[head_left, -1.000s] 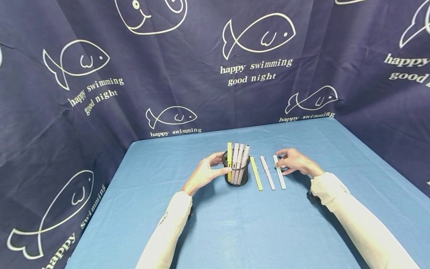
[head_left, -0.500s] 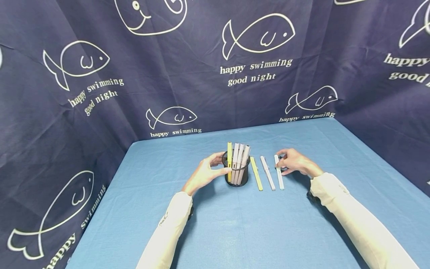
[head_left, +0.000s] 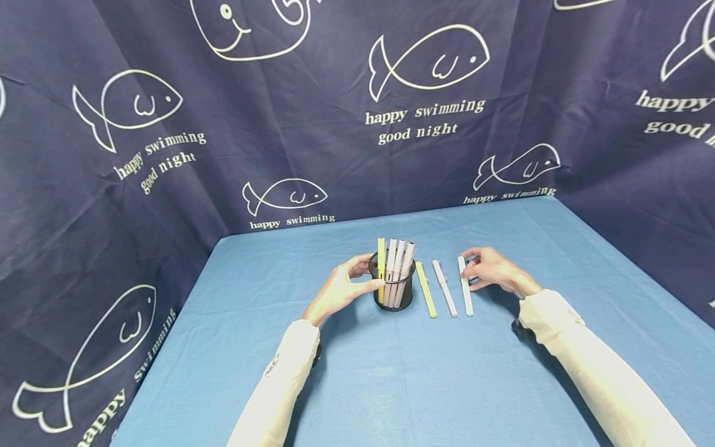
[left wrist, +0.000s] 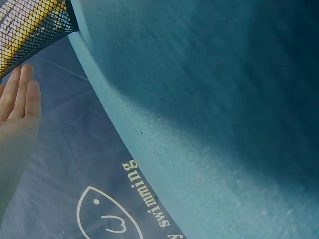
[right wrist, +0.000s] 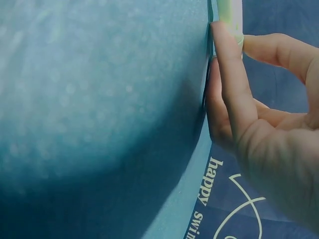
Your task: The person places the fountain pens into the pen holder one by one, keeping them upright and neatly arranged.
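Observation:
A black mesh pen holder (head_left: 395, 293) stands upright on the blue cloth with a yellow pen (head_left: 382, 253) and several pale pens inside. My left hand (head_left: 342, 288) grips its left side, thumb at the front near the rim and fingers behind. In the left wrist view the fingertips meet the mesh wall. To the right of the holder lie a yellow pen (head_left: 426, 290) and a pale pinkish pen (head_left: 445, 288), side by side. Beside them, my right hand (head_left: 491, 269) pinches the upper part of a white pen (head_left: 466, 292); the right wrist view shows thumb and fingers on either side of it.
A blue cloth (head_left: 380, 379) covers the table. Behind and at both sides hangs a dark blue curtain (head_left: 346, 149) printed with white fish and lettering. Both forearms wear light sleeves.
The white pen has turned a little in my right hand, its near end swinging left. My left hand and the pen holder have stayed in place.

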A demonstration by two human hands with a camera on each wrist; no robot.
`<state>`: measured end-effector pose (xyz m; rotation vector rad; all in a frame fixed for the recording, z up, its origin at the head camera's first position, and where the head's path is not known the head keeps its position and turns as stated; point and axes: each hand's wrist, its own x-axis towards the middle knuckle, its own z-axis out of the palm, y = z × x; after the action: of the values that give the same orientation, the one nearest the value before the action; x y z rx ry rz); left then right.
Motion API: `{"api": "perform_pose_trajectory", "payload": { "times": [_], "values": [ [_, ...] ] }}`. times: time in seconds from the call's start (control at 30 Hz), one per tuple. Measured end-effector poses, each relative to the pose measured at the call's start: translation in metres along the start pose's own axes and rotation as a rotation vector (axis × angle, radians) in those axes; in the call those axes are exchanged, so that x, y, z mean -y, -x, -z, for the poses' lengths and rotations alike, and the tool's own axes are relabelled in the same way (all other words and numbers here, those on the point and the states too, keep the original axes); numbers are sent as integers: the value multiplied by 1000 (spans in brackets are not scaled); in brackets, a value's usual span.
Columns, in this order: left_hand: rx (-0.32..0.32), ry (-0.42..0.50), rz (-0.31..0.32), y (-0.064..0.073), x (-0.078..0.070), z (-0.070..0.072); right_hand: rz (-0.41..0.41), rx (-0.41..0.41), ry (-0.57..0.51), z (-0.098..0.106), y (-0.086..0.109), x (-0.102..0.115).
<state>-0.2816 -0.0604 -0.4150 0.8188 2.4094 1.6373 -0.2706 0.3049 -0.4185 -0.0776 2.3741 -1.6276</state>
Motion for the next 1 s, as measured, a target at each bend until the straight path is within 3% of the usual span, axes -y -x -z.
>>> {"api": "perform_pose_trajectory", "payload": {
  "times": [0.3, 0.53, 0.8, 1.0],
  "values": [
    [-3, -4, 4, 0, -1, 0, 84, -17, -43, 3, 1, 0],
    [1, 6, 2, 0, -2, 1, 131, -78, -57, 5, 1, 5],
    [5, 7, 16, 0, -2, 1, 256, -142, -92, 4, 5, 17],
    [4, -10, 24, 0, -2, 1, 400, -195, -159, 1, 8, 27]
  ]
}}
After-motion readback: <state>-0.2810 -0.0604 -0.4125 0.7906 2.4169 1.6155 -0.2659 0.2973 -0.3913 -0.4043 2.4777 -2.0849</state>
